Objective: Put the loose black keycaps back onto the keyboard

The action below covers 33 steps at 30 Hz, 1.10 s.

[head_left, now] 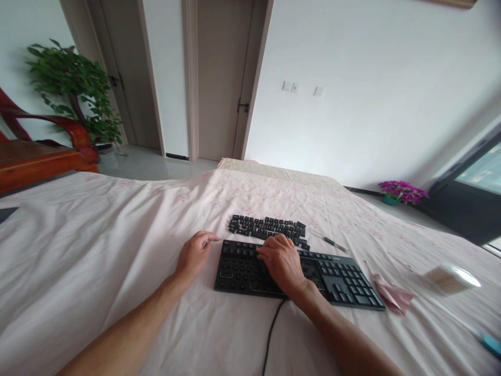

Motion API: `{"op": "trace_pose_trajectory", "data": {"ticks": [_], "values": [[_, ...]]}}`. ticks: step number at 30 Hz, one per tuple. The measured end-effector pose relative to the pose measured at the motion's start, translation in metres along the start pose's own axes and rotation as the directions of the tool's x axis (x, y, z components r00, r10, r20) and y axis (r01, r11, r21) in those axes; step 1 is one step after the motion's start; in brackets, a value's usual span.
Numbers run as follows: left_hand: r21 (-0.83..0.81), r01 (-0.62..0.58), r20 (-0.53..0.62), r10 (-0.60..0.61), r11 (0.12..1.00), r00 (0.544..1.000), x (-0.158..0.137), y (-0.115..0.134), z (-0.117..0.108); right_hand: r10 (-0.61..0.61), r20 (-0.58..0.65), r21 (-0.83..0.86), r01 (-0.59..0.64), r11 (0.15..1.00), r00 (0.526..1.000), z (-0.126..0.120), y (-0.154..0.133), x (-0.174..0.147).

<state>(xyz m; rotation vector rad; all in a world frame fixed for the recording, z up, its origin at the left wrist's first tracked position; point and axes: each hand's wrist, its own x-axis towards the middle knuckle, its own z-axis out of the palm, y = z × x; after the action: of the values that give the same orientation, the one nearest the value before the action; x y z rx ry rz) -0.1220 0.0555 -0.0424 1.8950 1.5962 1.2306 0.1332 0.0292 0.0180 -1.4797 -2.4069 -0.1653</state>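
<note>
A black keyboard (344, 284) lies on the cloth in front of me, with many keycaps off its left and middle part; the right-hand keys are in place. Loose black keycaps (270, 225) sit in rows just behind it. My right hand (282, 261) is over the keyboard's middle near the top rows, its fingers bent together; whatever they pinch or press is hidden. Beside the keyboard's upper left corner, my left hand (194, 254) rests with its fingers partly stretched toward the edge, and no object shows in it.
To the right are a thin dark-handled tool (329, 241), a pink cloth (392, 294), a clear tub of cotton swabs (452, 278) and a blue-ended stick (490, 344). A black cable (273, 329) runs toward me. The pinkish bedsheet (129, 250) is wrinkled.
</note>
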Motion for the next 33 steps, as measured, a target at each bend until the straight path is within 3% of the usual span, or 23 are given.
{"op": "trace_pose_trajectory", "data": {"ticks": [6,20,26,30,33], "values": [[-0.004,-0.012,0.004,0.012,1.000,1.000,0.000,0.000,0.000,0.009,0.008,0.008,-0.010,1.000,1.000,0.003,0.000,-0.001],[0.002,-0.015,0.007,0.015,1.000,1.000,0.000,0.001,-0.001,-0.058,0.082,-0.193,0.073,0.979,0.995,0.005,-0.015,-0.014],[0.004,-0.005,0.018,0.005,1.000,1.000,0.001,0.000,-0.001,-0.050,0.129,-0.204,0.076,0.976,0.990,0.006,-0.021,-0.018],[-0.010,0.000,0.017,0.000,1.000,1.000,0.001,0.000,-0.001,-0.078,0.122,-0.102,0.091,0.991,0.989,-0.003,-0.006,-0.011],[-0.009,0.015,0.027,-0.015,1.000,1.000,0.001,0.000,0.000,-0.007,0.052,-0.027,0.009,1.000,0.999,-0.010,0.023,0.011]]}}
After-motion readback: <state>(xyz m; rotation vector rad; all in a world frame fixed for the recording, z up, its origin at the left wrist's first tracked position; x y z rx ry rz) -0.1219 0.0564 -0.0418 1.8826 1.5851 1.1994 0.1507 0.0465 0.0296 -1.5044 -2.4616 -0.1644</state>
